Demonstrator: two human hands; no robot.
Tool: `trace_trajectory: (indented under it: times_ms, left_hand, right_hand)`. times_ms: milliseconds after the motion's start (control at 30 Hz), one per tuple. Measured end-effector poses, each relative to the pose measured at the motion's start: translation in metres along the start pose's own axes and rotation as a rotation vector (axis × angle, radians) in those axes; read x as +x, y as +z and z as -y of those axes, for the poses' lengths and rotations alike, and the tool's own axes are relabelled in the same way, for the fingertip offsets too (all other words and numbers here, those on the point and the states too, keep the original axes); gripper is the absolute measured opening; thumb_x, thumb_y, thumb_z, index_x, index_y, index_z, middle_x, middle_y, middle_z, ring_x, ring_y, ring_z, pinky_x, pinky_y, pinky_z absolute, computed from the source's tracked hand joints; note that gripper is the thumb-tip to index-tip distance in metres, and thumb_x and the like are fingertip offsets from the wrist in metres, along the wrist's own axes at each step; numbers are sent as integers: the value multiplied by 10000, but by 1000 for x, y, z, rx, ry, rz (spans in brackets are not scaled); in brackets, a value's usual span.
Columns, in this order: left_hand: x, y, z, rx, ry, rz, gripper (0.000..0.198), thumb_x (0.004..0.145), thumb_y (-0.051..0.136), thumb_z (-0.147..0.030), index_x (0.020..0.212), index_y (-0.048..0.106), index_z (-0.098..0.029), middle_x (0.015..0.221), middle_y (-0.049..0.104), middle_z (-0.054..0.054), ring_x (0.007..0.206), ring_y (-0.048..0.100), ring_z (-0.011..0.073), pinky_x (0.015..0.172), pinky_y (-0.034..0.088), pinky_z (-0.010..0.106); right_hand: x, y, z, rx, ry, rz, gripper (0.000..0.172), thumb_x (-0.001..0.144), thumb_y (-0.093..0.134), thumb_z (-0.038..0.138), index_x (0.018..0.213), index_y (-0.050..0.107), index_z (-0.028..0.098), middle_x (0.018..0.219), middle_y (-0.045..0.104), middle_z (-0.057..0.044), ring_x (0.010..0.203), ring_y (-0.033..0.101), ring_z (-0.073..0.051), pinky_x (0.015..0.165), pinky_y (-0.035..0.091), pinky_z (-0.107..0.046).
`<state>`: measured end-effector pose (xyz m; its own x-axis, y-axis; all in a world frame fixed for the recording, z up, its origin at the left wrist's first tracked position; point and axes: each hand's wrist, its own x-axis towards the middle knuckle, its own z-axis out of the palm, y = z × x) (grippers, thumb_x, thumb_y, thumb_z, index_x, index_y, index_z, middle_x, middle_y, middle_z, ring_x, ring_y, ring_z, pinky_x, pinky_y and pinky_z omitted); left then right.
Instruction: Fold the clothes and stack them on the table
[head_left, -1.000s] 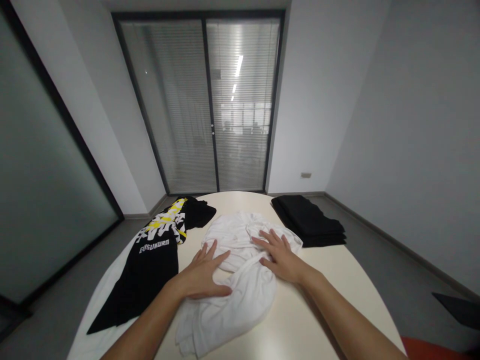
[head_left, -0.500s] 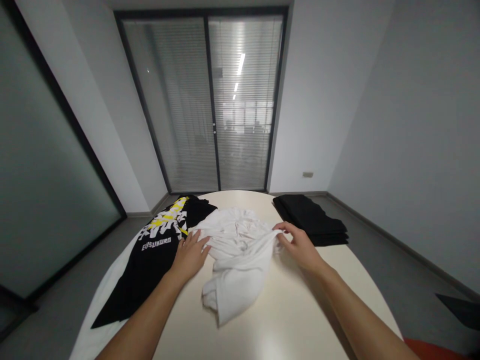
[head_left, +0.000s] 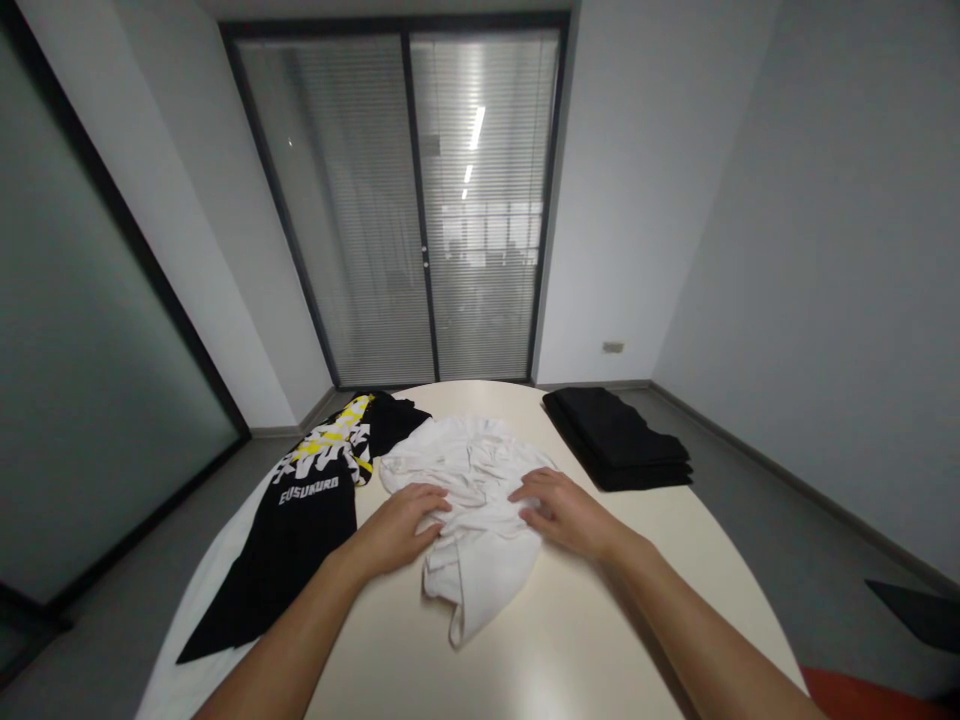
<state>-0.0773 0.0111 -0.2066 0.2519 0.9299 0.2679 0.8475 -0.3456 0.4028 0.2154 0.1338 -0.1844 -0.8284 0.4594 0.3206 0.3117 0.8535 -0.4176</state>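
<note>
A crumpled white garment (head_left: 480, 470) lies in the middle of a round cream table (head_left: 577, 630). My left hand (head_left: 397, 530) rests on the garment's left side with its fingers curled into the cloth. On the right side, my right hand (head_left: 562, 512) has its fingers and thumb bent and pinching a fold. The two hands are close together, about a hand's width apart. A loose tail of the garment hangs toward me between my forearms.
A black T-shirt with white and yellow print (head_left: 300, 540) lies spread at the left over a white cloth (head_left: 180, 660). A stack of folded black clothes (head_left: 615, 435) sits at the far right of the table. A red-orange object (head_left: 862, 700) shows at the bottom right.
Both hands went out to the garment's sides, spreading it, then came back in toward its middle. The garment now lies more bunched and farther from me.
</note>
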Motion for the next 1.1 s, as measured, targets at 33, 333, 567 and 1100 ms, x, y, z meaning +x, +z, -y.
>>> trace_trajectory:
  times_ms: [33,333,567,1100]
  left_hand:
    - [0,0,1,3,-20,2,238,887,587,-193,1106,677,-219,1311,628,80,1232,552,235,1067,415,372]
    - [4,-7,13,165,-270,-321,181,952,476,-251,973,648,-198,1055,673,78,1048,604,250,924,453,364]
    - [5,-18,16,91,-659,-469,258,965,432,-338,1093,635,-245,924,695,43,808,658,218,683,444,285]
    - [7,3,-14,-56,-449,-143,475,862,586,-230,1327,490,-220,983,729,21,932,671,190,794,439,261]
  right_hand:
    - [0,0,-3,20,23,-9,220,880,583,227,1046,728,228,1051,729,-69,1061,621,-254,968,452,-404]
    - [-8,-17,-44,66,379,-389,244,912,535,359,1002,707,211,1021,719,-80,944,649,-241,837,486,-351]
    - [-9,-16,-49,-78,429,-510,335,821,493,207,1087,694,174,1113,696,-101,1077,597,-261,961,443,-386]
    - [-4,1,-41,79,442,-377,244,885,533,355,958,709,203,992,727,-74,867,664,-208,796,488,-306]
